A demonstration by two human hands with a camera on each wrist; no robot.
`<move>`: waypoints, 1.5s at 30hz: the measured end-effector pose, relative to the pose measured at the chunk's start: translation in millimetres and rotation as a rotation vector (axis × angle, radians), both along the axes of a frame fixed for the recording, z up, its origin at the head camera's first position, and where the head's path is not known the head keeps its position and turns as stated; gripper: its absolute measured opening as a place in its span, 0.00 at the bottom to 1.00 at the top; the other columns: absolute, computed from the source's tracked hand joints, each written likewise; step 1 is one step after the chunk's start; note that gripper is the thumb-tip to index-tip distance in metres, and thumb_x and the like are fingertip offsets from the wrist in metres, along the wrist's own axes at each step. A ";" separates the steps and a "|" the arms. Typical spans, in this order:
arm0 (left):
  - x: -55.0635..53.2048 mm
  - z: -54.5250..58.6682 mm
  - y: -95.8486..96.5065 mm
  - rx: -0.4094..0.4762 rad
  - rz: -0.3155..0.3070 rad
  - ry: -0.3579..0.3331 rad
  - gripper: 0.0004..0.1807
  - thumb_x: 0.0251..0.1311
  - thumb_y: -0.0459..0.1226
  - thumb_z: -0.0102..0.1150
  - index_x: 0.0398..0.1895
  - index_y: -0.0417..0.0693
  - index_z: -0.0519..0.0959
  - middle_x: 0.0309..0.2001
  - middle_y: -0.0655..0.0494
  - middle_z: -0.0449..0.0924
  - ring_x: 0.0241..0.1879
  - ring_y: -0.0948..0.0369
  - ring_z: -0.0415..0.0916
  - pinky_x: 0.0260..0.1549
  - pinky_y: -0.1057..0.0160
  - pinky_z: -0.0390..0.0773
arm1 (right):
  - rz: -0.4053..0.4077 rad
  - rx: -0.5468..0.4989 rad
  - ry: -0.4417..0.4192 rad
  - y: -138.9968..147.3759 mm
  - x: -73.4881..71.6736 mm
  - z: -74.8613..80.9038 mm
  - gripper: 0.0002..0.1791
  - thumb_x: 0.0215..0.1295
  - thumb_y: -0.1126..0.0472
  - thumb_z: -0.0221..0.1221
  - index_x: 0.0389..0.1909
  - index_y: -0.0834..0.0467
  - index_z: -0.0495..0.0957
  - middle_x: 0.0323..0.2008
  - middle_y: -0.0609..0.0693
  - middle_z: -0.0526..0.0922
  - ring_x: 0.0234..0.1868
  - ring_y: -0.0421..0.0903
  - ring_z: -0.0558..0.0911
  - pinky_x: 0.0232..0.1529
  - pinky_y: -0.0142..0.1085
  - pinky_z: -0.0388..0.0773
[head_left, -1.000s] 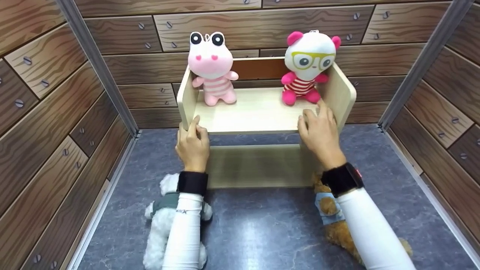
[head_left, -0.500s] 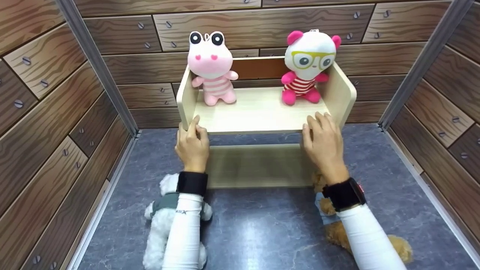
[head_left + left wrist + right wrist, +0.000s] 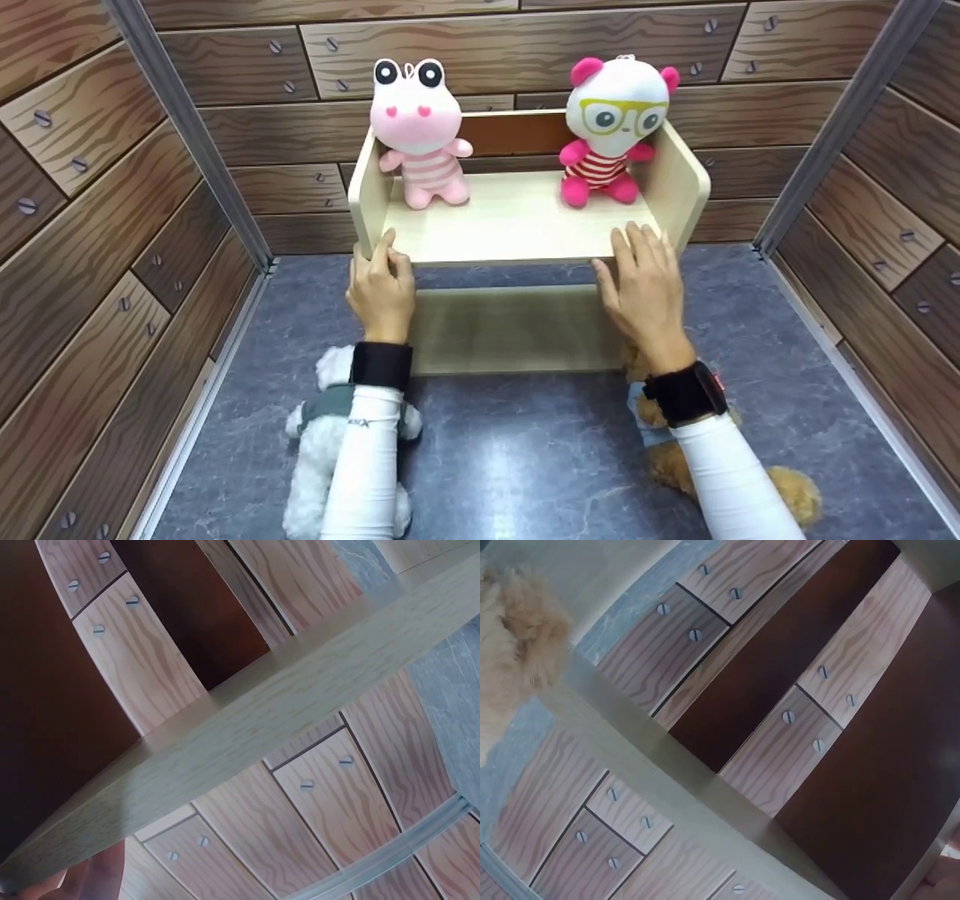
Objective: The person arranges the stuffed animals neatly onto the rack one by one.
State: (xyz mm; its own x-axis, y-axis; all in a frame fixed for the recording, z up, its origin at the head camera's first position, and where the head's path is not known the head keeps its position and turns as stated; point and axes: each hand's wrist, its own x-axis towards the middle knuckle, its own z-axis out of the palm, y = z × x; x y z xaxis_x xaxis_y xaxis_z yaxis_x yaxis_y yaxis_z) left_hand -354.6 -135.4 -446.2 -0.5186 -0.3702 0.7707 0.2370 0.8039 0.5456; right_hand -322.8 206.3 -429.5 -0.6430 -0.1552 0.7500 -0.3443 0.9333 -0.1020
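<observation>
Plank-patterned walls flank the shelf on grey floor, left fingers clamped on its corner, right fingers straight on its edge.

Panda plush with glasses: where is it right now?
In the head view, the panda plush sits on the upper board, beside the right side panel, just beyond the right hand.

1. Shelf: pale wood-grain, assembled; 2 boards, 1 above the other.
2. Side panels: 2, rounded front corners.
3. Back rail: brown.
4. Pose: upright on grey floor.
</observation>
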 end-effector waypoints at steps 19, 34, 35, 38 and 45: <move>0.0 0.7 -0.9 -0.006 0.006 0.006 0.21 0.63 0.42 0.47 0.54 0.54 0.85 0.45 0.42 0.80 0.40 0.42 0.79 0.27 0.40 0.76 | -0.346 -0.282 0.006 1.0 16.4 -5.1 0.44 0.53 0.24 0.60 0.62 0.52 0.77 0.52 0.71 0.66 0.49 0.66 0.66 0.48 0.57 0.66; 0.7 1.4 -0.7 0.003 -0.010 0.004 0.21 0.64 0.42 0.47 0.54 0.54 0.84 0.47 0.41 0.80 0.42 0.42 0.79 0.28 0.40 0.77 | -0.164 -0.425 -0.208 23.5 18.4 -6.4 0.36 0.67 0.36 0.56 0.73 0.45 0.67 0.53 0.68 0.77 0.44 0.73 0.79 0.40 0.64 0.75; 0.8 1.4 -0.8 0.002 -0.010 0.003 0.21 0.64 0.42 0.47 0.54 0.54 0.84 0.47 0.41 0.80 0.42 0.42 0.79 0.28 0.40 0.77 | -0.161 -0.426 -0.220 23.8 19.1 -5.0 0.36 0.68 0.36 0.56 0.73 0.45 0.67 0.54 0.68 0.77 0.46 0.73 0.79 0.42 0.65 0.74; 1.2 1.4 -0.8 0.002 -0.009 -0.001 0.21 0.64 0.42 0.47 0.54 0.55 0.84 0.47 0.41 0.80 0.42 0.42 0.79 0.28 0.40 0.77 | -0.163 -0.432 -0.263 24.3 21.6 -0.5 0.37 0.67 0.35 0.56 0.73 0.45 0.67 0.54 0.68 0.78 0.49 0.73 0.78 0.45 0.65 0.74; 2.1 2.1 0.2 0.002 -0.008 -0.014 0.21 0.63 0.42 0.47 0.55 0.55 0.84 0.47 0.42 0.80 0.41 0.42 0.79 0.28 0.40 0.76 | -0.143 -0.430 -0.304 28.8 23.8 10.4 0.37 0.64 0.33 0.58 0.71 0.47 0.70 0.57 0.69 0.79 0.54 0.72 0.78 0.51 0.64 0.73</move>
